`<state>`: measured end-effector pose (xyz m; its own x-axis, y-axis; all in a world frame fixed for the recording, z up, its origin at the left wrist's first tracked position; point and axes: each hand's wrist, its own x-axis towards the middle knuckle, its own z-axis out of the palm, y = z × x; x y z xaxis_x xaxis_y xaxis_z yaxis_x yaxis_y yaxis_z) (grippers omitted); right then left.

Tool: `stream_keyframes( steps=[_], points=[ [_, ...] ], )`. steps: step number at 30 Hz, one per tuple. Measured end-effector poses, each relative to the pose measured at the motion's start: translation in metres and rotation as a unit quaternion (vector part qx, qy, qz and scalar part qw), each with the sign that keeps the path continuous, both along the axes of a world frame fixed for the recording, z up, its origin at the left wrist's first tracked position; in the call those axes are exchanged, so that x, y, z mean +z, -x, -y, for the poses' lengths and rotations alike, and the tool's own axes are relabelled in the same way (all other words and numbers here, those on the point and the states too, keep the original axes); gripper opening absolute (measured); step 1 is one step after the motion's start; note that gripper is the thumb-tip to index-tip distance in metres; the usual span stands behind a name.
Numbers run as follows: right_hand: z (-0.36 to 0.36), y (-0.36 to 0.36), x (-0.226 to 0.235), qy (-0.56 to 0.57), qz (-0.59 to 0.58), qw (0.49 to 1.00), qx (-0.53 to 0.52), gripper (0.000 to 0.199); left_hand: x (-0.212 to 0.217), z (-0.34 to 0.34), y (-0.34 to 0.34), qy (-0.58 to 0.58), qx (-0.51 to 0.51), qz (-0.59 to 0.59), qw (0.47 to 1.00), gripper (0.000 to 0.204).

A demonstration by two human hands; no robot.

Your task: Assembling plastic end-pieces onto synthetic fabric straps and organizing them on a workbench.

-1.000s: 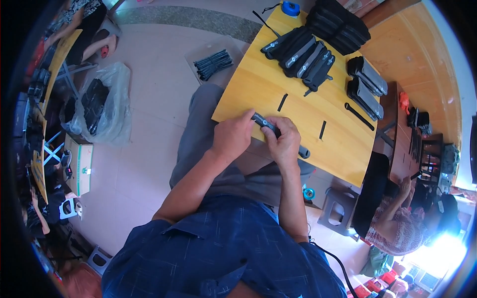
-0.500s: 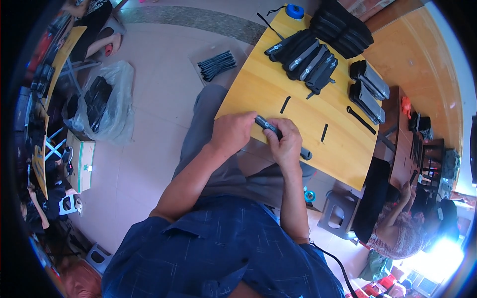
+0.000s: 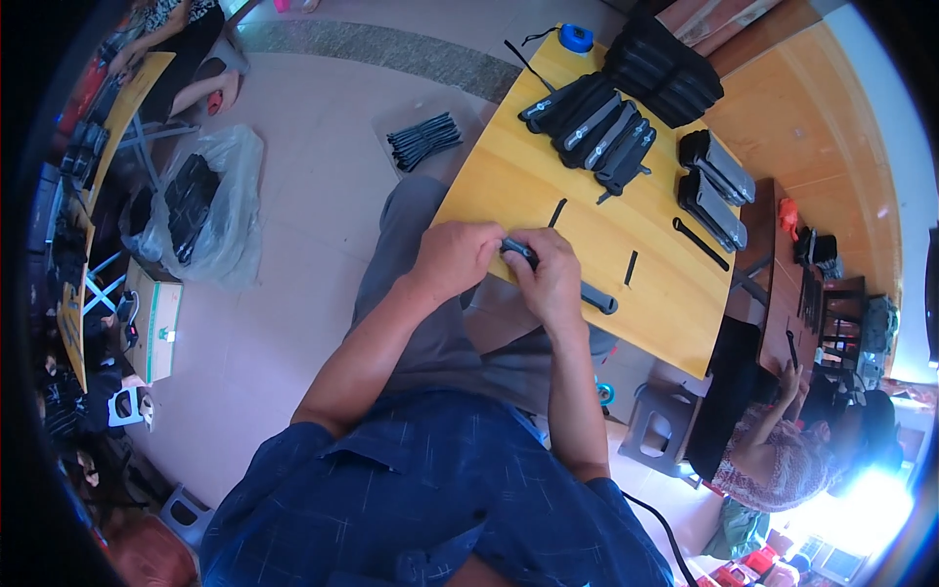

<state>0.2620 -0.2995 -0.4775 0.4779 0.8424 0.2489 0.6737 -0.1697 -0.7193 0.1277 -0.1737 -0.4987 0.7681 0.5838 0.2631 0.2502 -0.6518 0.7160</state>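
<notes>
- The dark folding tool (image 3: 520, 252) you're working on is slim, black with a grey-metal end; mostly hidden by your fingers, detail too small to tell.
- It sits at the near edge of the yellow table (image 3: 509, 186), over your lap.
- Your left hand (image 3: 458, 258) is curled closed around the tool's left end, knuckles up, forearm coming in from lower left.
- Your right hand (image 3: 548, 279) pinches its right end, fingers bent down, wrist over the table edge.
- Just right of your right hand: a black cylindrical handle (image 3: 598, 297) lying on the table.
- Beyond the tool: two thin black strips (image 3: 557, 212), then a row of black cases (image 3: 593, 127) at the table's far side.
</notes>
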Motion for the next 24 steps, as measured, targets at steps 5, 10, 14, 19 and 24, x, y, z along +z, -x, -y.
stream_keyframes(
  steps=[5,10,14,19,24],
  points=[
    [-0.006,0.007,-0.009,-0.016,0.033,0.999,-0.010,0.020,0.006,-0.015,0.002,0.013,-0.039,-0.033,0.999,0.017],
    [-0.005,0.009,-0.013,-0.022,0.060,0.998,-0.004,0.020,0.017,-0.040,-0.010,0.010,-0.118,-0.139,0.983,0.020],
    [-0.004,0.005,-0.018,-0.053,-0.019,0.998,-0.026,0.013,0.031,-0.042,-0.020,-0.051,-0.165,-0.204,0.964,0.019],
    [-0.006,0.002,-0.017,-0.035,-0.045,0.998,-0.028,0.008,0.026,-0.036,-0.013,-0.067,-0.146,-0.171,0.972,0.018],
    [-0.009,0.003,-0.015,-0.040,-0.058,0.997,-0.044,0.008,0.026,-0.026,-0.004,-0.067,-0.109,-0.144,0.981,0.015]
  ],
)
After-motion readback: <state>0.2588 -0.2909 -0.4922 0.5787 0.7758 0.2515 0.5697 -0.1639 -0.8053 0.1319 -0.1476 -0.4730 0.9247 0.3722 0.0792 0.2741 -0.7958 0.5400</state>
